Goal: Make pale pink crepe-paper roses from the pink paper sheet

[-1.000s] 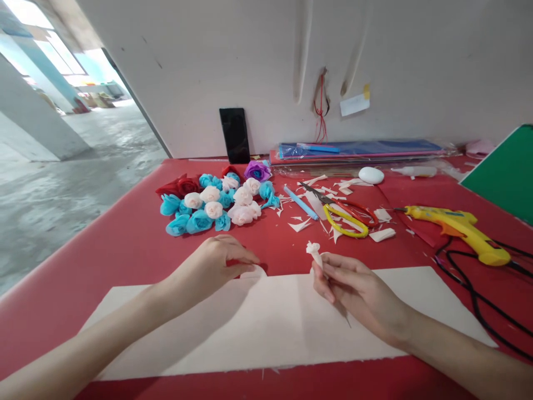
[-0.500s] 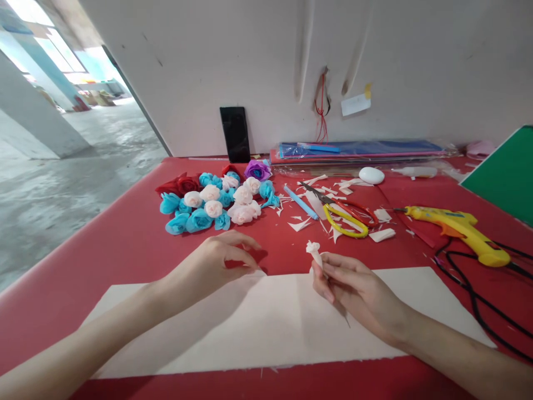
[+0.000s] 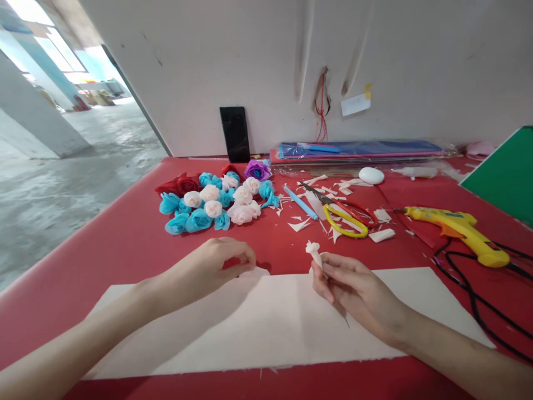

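Note:
A long pale paper sheet (image 3: 287,328) lies across the red table (image 3: 125,244) in front of me. My left hand (image 3: 212,265) rests at the sheet's far edge, its fingers pinched on a small pale paper piece (image 3: 256,272). My right hand (image 3: 353,289) is closed on a small white rolled paper bud (image 3: 313,250), which points up and away from me. The two hands are a short gap apart.
A pile of blue, white, red and purple paper roses (image 3: 216,200) lies beyond the left hand. Yellow-handled scissors (image 3: 343,216), a blue pen (image 3: 300,203), paper scraps, a yellow glue gun (image 3: 458,228) with black cord, a black phone (image 3: 235,134) and stacked coloured sheets (image 3: 358,150) sit further back.
The left hand's fingers spread a little, then curled back into a pinch at the sheet's edge. The right hand and its bud stayed still.

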`<action>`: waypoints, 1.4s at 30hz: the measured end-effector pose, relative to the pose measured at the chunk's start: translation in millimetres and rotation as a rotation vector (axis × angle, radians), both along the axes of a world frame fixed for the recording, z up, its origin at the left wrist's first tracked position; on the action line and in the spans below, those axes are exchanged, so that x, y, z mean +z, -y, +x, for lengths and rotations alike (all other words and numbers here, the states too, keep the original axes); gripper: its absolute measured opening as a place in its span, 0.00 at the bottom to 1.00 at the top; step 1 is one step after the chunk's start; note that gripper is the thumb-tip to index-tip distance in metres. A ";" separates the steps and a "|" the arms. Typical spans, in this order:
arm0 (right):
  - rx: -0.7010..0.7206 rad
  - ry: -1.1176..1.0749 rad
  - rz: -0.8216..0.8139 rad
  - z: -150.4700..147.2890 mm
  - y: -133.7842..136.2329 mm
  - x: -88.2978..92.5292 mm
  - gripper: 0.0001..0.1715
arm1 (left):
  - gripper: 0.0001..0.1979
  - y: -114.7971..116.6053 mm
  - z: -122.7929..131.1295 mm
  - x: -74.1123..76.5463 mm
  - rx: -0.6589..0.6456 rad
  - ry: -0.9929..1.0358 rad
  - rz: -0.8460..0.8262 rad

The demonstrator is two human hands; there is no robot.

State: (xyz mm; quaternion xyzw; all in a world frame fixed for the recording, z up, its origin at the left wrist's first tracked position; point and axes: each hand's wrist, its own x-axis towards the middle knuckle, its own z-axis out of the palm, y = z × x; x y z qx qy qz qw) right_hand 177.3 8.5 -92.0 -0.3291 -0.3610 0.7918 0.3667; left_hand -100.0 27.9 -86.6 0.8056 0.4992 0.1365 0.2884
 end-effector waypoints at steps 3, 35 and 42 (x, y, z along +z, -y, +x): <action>-0.006 0.004 -0.006 0.6 0.0 -0.5 0.18 | 0.10 0.2 2.1 14.3 0.080 0.070 -0.039; -0.523 0.512 1.054 -11.2 3.2 60.3 0.16 | 0.14 5.5 74.4 73.3 0.103 0.542 0.464; -0.453 0.435 0.895 -19.8 5.6 65.9 0.14 | 0.13 12.8 88.9 88.3 0.128 0.633 0.398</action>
